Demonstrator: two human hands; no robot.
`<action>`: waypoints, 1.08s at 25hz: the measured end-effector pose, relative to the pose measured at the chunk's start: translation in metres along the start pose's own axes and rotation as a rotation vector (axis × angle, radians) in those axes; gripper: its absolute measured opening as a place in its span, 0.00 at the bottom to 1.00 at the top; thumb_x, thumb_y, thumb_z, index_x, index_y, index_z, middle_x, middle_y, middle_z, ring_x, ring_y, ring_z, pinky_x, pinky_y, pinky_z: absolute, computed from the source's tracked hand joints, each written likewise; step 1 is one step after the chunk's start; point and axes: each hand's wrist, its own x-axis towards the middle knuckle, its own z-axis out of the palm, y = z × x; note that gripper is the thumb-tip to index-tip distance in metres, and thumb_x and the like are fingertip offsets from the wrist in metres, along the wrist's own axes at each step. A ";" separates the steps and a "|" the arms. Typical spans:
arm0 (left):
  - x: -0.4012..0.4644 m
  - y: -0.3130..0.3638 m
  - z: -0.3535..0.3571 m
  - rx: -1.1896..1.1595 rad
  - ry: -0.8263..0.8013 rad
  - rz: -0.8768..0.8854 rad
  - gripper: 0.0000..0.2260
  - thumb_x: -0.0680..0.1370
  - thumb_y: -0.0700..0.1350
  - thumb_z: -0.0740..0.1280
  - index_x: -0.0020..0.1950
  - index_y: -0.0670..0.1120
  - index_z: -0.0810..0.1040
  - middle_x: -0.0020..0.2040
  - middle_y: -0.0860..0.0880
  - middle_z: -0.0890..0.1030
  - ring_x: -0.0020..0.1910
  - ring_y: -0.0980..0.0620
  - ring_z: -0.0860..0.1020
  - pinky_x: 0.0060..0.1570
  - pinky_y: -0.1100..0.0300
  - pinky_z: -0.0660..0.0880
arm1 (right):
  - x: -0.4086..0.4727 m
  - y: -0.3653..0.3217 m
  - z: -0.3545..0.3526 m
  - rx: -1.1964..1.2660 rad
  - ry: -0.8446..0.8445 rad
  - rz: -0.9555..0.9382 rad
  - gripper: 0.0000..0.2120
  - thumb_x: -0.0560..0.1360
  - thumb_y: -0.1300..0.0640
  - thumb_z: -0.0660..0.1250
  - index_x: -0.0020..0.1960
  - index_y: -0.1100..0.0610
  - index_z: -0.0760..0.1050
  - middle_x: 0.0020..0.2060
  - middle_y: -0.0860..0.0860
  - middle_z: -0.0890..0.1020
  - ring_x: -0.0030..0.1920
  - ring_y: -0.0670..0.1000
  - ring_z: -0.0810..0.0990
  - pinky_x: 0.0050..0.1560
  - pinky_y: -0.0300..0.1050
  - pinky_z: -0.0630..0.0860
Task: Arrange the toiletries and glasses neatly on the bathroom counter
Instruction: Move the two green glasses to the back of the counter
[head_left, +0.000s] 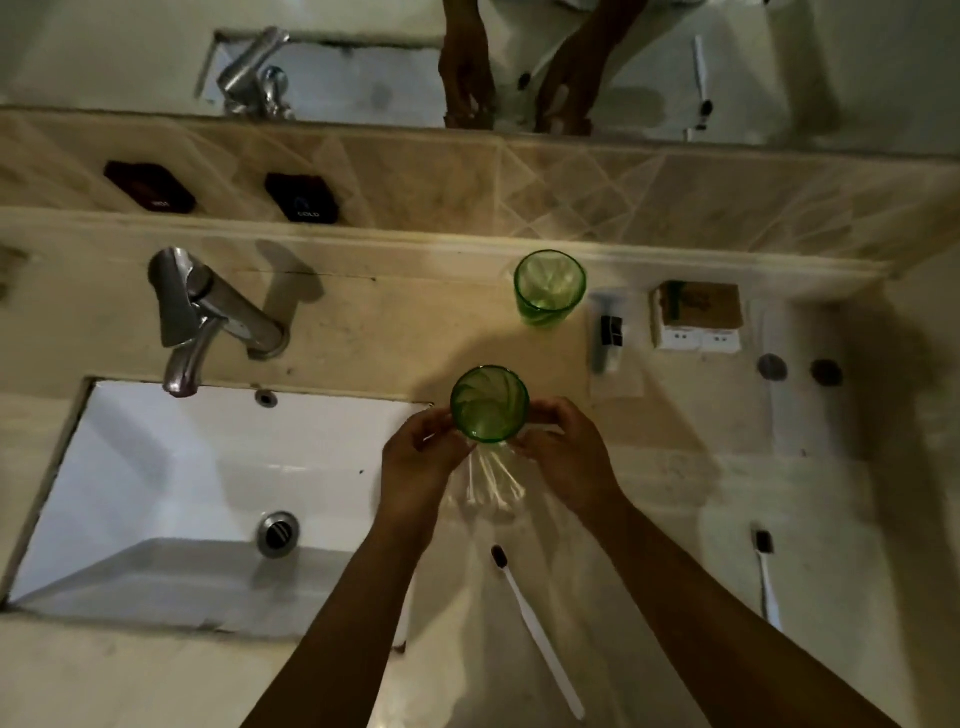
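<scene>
While you hold the near green glass (489, 404) between both hands, the tidying looks to be partway through — some things already stand in a row along the back edge, others lie loose near you.

Your left hand (415, 457) curls its fingers against the glass's left side, at about nine o'clock from it; your right hand (569, 457) pinches its right side at about three o'clock. The glass sits upright just right of the sink (156, 467), with a clear packet of cotton swabs (491, 483) at six o'clock, between your wrists.

At twelve o'clock from the held glass stands the second green glass (549, 287), then a wrapped tube (609, 332) and a small box (697, 317) further right — these look placed. Still unsorted, I judge: a white toothbrush (535, 623) at six o'clock and another toothbrush (764, 577) at four.
</scene>
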 end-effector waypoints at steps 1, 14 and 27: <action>0.007 0.003 -0.001 -0.015 0.026 0.001 0.14 0.73 0.32 0.71 0.54 0.46 0.84 0.49 0.48 0.86 0.50 0.50 0.84 0.47 0.59 0.81 | 0.005 -0.005 0.005 0.032 0.004 0.006 0.15 0.65 0.59 0.76 0.49 0.51 0.80 0.45 0.47 0.86 0.47 0.52 0.86 0.50 0.55 0.83; 0.086 0.028 0.003 -0.286 0.079 0.080 0.16 0.74 0.28 0.69 0.59 0.40 0.82 0.55 0.42 0.85 0.57 0.44 0.83 0.56 0.51 0.80 | 0.059 -0.052 0.046 0.092 -0.038 -0.117 0.19 0.73 0.61 0.72 0.62 0.49 0.77 0.57 0.43 0.82 0.51 0.38 0.82 0.53 0.41 0.81; 0.122 0.044 0.010 -0.418 0.064 0.064 0.17 0.74 0.25 0.67 0.61 0.34 0.78 0.60 0.37 0.82 0.60 0.41 0.81 0.58 0.49 0.80 | 0.082 -0.068 0.065 0.204 -0.009 -0.119 0.22 0.77 0.68 0.67 0.67 0.53 0.75 0.58 0.44 0.81 0.50 0.33 0.81 0.43 0.30 0.78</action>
